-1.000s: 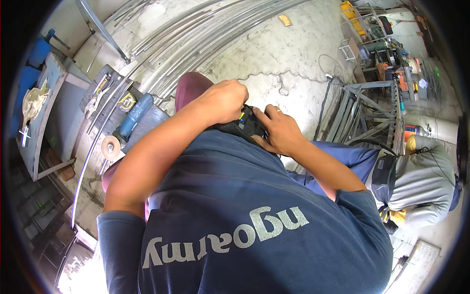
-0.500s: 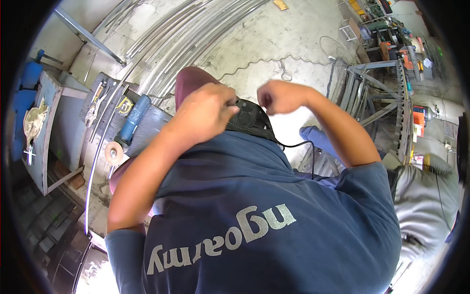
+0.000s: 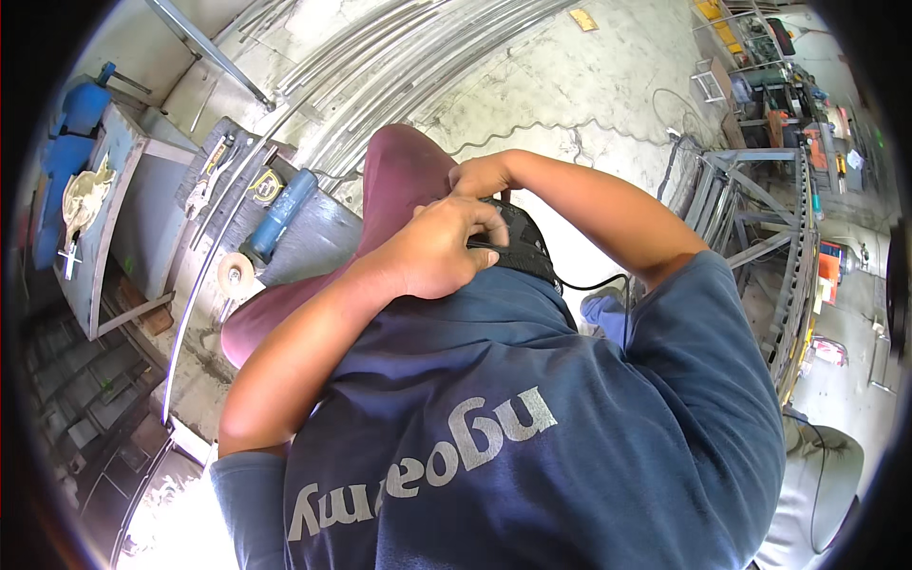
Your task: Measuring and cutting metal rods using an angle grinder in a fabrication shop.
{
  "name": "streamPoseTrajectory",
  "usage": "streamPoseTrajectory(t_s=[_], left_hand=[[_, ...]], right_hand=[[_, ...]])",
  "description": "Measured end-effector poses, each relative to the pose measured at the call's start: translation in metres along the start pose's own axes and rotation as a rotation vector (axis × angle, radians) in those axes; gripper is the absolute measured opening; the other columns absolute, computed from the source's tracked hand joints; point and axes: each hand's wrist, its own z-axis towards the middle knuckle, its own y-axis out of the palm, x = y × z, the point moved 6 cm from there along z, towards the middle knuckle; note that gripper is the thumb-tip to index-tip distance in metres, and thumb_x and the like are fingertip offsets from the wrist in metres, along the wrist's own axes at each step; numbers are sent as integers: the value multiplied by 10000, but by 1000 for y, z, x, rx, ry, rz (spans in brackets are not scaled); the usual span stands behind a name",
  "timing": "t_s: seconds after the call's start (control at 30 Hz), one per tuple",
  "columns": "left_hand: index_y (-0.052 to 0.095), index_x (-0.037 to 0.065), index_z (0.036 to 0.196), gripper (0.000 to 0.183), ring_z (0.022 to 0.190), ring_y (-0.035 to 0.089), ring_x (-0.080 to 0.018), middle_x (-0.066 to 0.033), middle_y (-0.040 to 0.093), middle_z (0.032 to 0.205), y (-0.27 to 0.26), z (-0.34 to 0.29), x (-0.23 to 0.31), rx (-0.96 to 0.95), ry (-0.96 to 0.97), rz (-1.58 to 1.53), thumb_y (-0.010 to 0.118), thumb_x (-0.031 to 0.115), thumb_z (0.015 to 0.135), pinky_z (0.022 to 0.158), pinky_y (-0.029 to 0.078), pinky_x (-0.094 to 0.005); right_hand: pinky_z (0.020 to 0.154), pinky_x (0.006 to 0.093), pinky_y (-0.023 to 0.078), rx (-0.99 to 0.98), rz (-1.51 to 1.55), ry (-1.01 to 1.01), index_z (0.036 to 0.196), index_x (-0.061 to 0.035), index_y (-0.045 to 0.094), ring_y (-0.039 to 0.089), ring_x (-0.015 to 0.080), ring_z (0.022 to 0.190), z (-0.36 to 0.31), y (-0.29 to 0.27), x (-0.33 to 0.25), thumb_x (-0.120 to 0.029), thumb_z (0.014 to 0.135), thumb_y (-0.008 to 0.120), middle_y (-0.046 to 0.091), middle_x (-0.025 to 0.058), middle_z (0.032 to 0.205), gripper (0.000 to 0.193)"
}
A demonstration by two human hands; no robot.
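Both hands meet over a black mesh pouch (image 3: 522,252) at my waist, with a thin black cable running from its side. My left hand (image 3: 432,247) is bent over the pouch, fingers curled and thumb a little apart from them. Just beyond it, my right hand (image 3: 483,177) has its fingers pressed together close to the left fingers, above my maroon trouser leg (image 3: 404,171). Whatever lies between the fingers of either hand is hidden or too small to make out.
To my left, a blue angle grinder (image 3: 285,214) with a tan disc (image 3: 235,273) and a yellow-black tape measure (image 3: 267,185) lie on a grey board. A blue vise (image 3: 68,161) stands further left. Long metal strips (image 3: 380,71) cover the far floor; a metal rack (image 3: 774,218) stands right.
My right hand has moved left and down to meet the left hand, which has shifted slightly right and nearer. The view has turned, and more of my maroon trouser legs shows.
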Motion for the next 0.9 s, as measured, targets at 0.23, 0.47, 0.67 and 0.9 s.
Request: streamPoseTrajectory(t_s=[0.23, 0.47, 0.67, 0.9], left_hand=[[615, 95, 1101, 214, 1022, 590, -282, -95, 593, 1018, -31, -4, 6, 327, 91, 229, 725, 88, 918, 961, 394, -435], [660, 59, 1066, 190, 926, 634, -311, -130, 627, 960, -66, -46, -25, 399, 20, 207, 734, 179, 939, 873, 488, -437], [727, -6, 947, 351, 831, 695, -369, -219, 708, 860, -51, -96, -101, 125, -345, 145, 716, 343, 990, 786, 523, -456], [730, -20, 956, 399, 766, 507, -89, 12, 605, 767, -32, -122, -148, 162, -496, -211, 663, 356, 1071, 701, 466, -309]], right_hand=[[909, 605, 609, -27, 22, 124, 1369, -100, 684, 703, 298, 1127, -27, 13, 30, -454, 860, 809, 720, 132, 1241, 632], [800, 509, 648, 153, 223, 259, 1381, -32, 608, 673, 327, 1119, -65, 36, 87, -492, 844, 816, 672, 203, 1251, 737], [925, 543, 594, 100, 332, 237, 1300, -63, 739, 681, 334, 1129, -50, 40, 112, -549, 901, 756, 715, 170, 1292, 629], [1035, 540, 523, 48, 414, 300, 1408, -84, 684, 653, 331, 1234, -44, 45, 102, -638, 879, 753, 686, 164, 1387, 769]])
